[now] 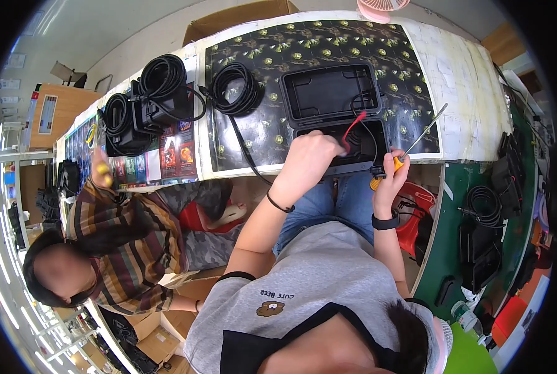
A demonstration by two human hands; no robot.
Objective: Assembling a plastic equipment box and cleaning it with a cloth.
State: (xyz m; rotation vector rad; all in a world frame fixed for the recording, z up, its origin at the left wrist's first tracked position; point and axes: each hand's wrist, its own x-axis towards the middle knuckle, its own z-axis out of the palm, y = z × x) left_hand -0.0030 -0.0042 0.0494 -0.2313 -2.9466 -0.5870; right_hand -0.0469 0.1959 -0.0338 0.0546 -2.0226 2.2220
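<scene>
On the table in front of me lies an open black plastic case (332, 93), its lid tipped back on the far side. My left hand (314, 156) is over its near half, fingers closed; a thin red wire (355, 123) rises from the fingertips. What lies under the hand is hidden. At the case's right corner, my right hand (388, 179) grips a screwdriver (423, 132) by its yellow handle, the long blade slanting up and right. Beside those fingers is a small black connector (377, 171). A black cable runs out of the case.
Coiled black cable (236, 90) lies left of the case, and black units with coiled cables (144, 112) stand farther left. A co-worker in a striped shirt (119, 234) sits at my left. More black cases (480, 252) and cable lie on a green surface (437, 277) at right.
</scene>
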